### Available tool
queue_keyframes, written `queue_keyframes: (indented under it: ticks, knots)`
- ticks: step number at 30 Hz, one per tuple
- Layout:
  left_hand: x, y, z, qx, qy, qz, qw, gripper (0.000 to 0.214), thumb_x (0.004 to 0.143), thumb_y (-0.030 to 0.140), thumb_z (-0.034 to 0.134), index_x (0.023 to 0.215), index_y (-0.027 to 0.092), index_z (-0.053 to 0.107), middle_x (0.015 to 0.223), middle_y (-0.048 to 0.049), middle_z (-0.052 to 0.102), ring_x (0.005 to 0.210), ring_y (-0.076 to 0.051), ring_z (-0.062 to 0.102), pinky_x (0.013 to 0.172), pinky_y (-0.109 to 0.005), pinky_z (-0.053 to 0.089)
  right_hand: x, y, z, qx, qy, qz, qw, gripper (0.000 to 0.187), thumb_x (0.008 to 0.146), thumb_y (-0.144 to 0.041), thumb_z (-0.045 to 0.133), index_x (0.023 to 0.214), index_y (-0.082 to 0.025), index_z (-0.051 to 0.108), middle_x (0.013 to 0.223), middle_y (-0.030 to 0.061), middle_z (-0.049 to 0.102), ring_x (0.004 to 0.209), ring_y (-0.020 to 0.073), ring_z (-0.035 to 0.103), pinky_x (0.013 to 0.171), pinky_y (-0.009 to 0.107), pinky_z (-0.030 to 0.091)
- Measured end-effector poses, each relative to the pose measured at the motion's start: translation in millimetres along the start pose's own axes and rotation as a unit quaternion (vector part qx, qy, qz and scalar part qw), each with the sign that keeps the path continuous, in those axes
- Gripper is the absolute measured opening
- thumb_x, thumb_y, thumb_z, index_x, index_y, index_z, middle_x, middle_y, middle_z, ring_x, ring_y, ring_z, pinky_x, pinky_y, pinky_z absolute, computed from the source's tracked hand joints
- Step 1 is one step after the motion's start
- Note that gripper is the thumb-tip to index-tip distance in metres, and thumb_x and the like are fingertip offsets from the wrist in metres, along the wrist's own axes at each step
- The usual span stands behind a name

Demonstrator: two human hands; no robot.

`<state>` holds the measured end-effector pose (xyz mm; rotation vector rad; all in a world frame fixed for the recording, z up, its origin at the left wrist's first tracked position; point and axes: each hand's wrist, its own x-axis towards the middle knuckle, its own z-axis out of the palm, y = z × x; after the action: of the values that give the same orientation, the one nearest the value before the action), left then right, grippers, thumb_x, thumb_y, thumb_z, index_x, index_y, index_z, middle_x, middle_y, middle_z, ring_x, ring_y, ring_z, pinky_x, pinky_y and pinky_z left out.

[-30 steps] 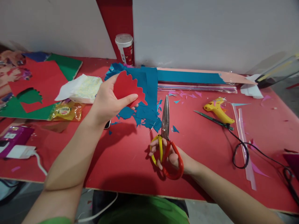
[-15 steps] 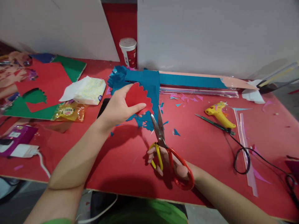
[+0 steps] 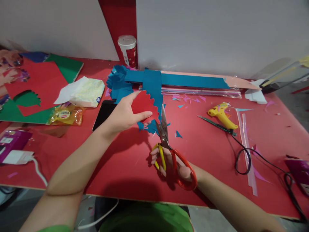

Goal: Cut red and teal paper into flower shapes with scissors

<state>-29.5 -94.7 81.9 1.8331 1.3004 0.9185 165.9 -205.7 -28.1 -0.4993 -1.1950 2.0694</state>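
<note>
My left hand is closed on a red paper cut-out with a scalloped edge, held above the red table. My right hand grips scissors with one yellow and one red handle. The blades are slightly apart, and their tips reach the cut-out's lower right edge. Blue paper scraps lie on the table just under the cut-out.
Blue paper sheets and a long blue-and-pink strip lie behind. A yellow glue gun with a black cord sits right. A phone, tissue pack, red and green sheets and a cup are left and back.
The scissors swung from pointing straight up to tilting left, opened, and moved to the cut-out's edge. My left hand lowered the cut-out slightly toward the blades.
</note>
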Motion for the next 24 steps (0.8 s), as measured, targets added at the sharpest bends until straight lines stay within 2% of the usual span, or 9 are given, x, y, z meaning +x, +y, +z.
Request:
queue_keyframes:
  ticks: [4, 9, 14, 19, 24]
  knots:
    - [-1.2, -0.8, 3.9, 0.005, 0.009, -0.016, 1.0, 0.056, 0.063, 0.037, 0.071, 0.114, 0.02, 0.055, 0.099, -0.0021, 0.067, 0.091, -0.023, 0.063, 0.086, -0.037, 0.051, 0.4, 2.4, -0.5, -0.008, 0.008, -0.009, 1.0, 0.087, 0.059, -0.076, 0.052, 0.124, -0.018, 0.045, 0.111, 0.0145, 0.048, 0.099, 0.0231, 0.048, 0.064, 0.028, 0.048]
    - [-3.1, 2.6, 6.5, -0.009, 0.001, -0.016, 1.0, 0.052, 0.065, 0.033, 0.069, 0.112, 0.017, 0.055, 0.104, -0.0043, 0.066, 0.094, -0.023, 0.062, 0.089, -0.038, 0.049, 1.6, 3.7, 0.7, -0.002, 0.01, -0.025, 1.0, 0.086, 0.061, -0.076, 0.05, 0.125, -0.019, 0.044, 0.108, 0.0129, 0.048, 0.09, 0.0197, 0.05, 0.057, 0.025, 0.045]
    - [-3.5, 3.4, 7.0, 0.002, -0.003, -0.018, 1.0, 0.056, 0.065, 0.033, 0.07, 0.115, 0.015, 0.054, 0.102, -0.0062, 0.066, 0.095, -0.024, 0.062, 0.09, -0.04, 0.048, 2.3, 0.8, 1.9, -0.007, 0.009, -0.019, 1.0, 0.084, 0.062, -0.075, 0.051, 0.124, -0.019, 0.044, 0.107, 0.0123, 0.048, 0.084, 0.0177, 0.05, 0.059, 0.026, 0.045]
    - [-4.7, 3.7, 7.3, 0.014, -0.006, -0.014, 1.0, 0.054, 0.065, 0.036, 0.069, 0.113, 0.017, 0.055, 0.101, -0.0056, 0.066, 0.094, -0.026, 0.062, 0.089, -0.044, 0.049, 2.6, -0.5, 2.6, -0.009, 0.018, -0.023, 1.0, 0.082, 0.062, -0.075, 0.051, 0.123, -0.021, 0.045, 0.108, 0.0123, 0.047, 0.096, 0.0218, 0.048, 0.057, 0.024, 0.044]
    - [-4.8, 3.9, 6.7, 0.05, 0.011, -0.002, 0.999, 0.053, 0.063, 0.04, 0.071, 0.11, 0.021, 0.058, 0.097, -0.004, 0.067, 0.102, -0.029, 0.059, 0.09, -0.044, 0.049, 2.6, -1.6, 2.9, -0.013, 0.016, -0.024, 0.999, 0.081, 0.064, -0.075, 0.049, 0.124, -0.021, 0.043, 0.109, 0.0124, 0.046, 0.097, 0.0219, 0.047, 0.058, 0.025, 0.044]
